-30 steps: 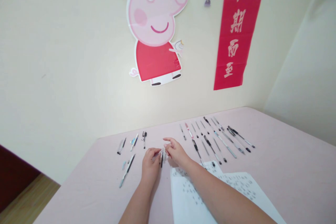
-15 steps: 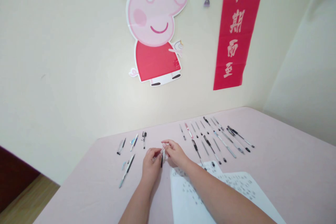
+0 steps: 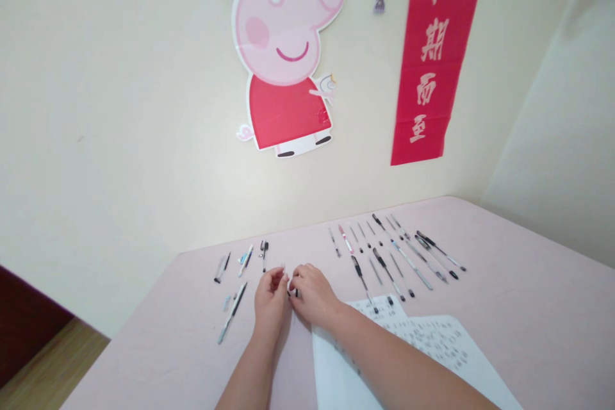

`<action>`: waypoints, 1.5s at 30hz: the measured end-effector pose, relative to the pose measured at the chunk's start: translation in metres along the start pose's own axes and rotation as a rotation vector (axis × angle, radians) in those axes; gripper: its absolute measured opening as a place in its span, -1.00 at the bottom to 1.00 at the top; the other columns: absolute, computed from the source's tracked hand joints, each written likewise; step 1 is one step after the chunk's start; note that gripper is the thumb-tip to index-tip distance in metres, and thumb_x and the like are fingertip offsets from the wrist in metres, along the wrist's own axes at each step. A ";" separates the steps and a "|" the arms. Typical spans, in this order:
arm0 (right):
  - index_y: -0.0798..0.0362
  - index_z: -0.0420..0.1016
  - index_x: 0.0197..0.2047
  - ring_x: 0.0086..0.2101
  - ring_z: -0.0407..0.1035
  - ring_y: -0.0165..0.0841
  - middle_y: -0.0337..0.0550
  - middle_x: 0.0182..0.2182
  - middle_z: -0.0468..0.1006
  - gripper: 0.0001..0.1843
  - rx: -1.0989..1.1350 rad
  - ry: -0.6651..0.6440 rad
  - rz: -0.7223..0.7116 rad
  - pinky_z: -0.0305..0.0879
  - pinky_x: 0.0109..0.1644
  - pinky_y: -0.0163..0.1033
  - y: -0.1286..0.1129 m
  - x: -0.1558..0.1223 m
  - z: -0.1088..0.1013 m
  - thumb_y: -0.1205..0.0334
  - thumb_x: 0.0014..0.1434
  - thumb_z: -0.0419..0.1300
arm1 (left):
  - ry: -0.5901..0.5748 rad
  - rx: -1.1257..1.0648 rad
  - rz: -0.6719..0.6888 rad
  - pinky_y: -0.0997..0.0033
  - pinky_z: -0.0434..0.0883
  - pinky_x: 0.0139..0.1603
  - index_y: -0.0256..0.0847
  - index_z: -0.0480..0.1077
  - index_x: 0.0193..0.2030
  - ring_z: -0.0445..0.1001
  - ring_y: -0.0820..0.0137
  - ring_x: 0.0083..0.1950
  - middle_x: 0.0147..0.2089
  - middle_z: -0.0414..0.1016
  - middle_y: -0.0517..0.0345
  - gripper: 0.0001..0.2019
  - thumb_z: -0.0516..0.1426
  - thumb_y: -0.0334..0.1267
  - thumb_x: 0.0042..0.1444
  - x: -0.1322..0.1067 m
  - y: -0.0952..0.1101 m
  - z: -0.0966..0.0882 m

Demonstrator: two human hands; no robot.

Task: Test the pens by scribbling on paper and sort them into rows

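Note:
At the middle of the table, my left hand [image 3: 271, 298] is closed in a pinch on a small clear pen part [image 3: 283, 266] whose tip shows above the fingers. Close beside it, my right hand [image 3: 313, 293] curls down with bent fingers over a dark pen part [image 3: 296, 293], most of it hidden. To the left lie taken-apart pens: a long grey-and-black pen [image 3: 233, 312], a small light-blue piece [image 3: 227, 302], a blue-and-white pen [image 3: 246, 261], a black clear-barrelled pen [image 3: 264, 256] and a dark piece with a clear tube [image 3: 222, 267].
Rows of pens and refills, among them a black-gripped pen [image 3: 388, 273] and a light-blue pen [image 3: 412, 264], lie on the right. Handwritten paper sheets [image 3: 432, 346] lie under my right forearm. A wall [image 3: 144, 141] borders the table's [image 3: 144, 359] far side.
My right hand has come down and slightly left, its fingers now curled over the dark part. My left hand has shifted slightly left, with the clear part raised.

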State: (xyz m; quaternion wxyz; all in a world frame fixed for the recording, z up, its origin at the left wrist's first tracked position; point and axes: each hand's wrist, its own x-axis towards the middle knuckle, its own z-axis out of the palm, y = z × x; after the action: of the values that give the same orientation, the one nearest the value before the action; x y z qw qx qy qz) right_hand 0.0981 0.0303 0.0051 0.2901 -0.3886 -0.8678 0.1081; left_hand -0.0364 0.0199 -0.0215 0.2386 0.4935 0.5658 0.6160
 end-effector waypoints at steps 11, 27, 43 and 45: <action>0.07 0.60 -0.38 -0.28 0.26 -0.30 -0.12 -0.43 0.53 -0.85 -0.107 -0.069 -0.175 0.14 -0.14 -0.22 -0.001 0.003 0.010 0.31 0.09 0.18 | 0.021 0.062 0.023 0.24 0.37 -0.09 -0.24 0.40 -0.20 0.45 0.33 -0.20 -0.24 0.47 0.05 -0.73 0.15 -0.15 -0.04 -0.001 0.000 -0.001; 0.10 0.55 -0.39 -0.29 0.28 -0.30 -0.11 -0.44 0.51 -0.86 -0.147 -0.060 -0.105 0.12 -0.10 -0.22 0.003 0.002 0.008 0.35 0.08 0.15 | 0.033 0.066 0.027 0.21 0.38 -0.11 -0.24 0.42 -0.22 0.46 0.31 -0.22 -0.26 0.48 0.05 -0.71 0.17 -0.12 -0.07 0.000 0.003 0.000; 0.18 0.54 -0.40 -0.30 0.30 -0.26 -0.03 -0.44 0.51 -0.86 -0.241 -0.065 -0.116 0.12 -0.14 -0.18 0.000 0.004 0.005 0.41 0.08 0.13 | 0.016 0.071 0.033 0.22 0.39 -0.11 -0.24 0.42 -0.21 0.46 0.31 -0.23 -0.27 0.48 0.06 -0.71 0.17 -0.14 -0.06 0.000 -0.001 -0.001; 0.18 0.54 -0.41 -0.30 0.30 -0.26 -0.04 -0.45 0.51 -0.86 -0.231 -0.053 -0.113 0.13 -0.14 -0.18 0.001 0.004 0.006 0.40 0.06 0.14 | 0.015 0.070 0.037 0.22 0.39 -0.11 -0.24 0.42 -0.21 0.46 0.31 -0.22 -0.27 0.48 0.06 -0.71 0.17 -0.13 -0.06 0.001 -0.002 -0.001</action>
State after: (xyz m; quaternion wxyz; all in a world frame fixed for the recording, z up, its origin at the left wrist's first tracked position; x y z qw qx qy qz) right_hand 0.0930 0.0338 0.0013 0.2263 -0.3669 -0.9023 0.0010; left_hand -0.0382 0.0206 -0.0230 0.2053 0.5073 0.5795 0.6039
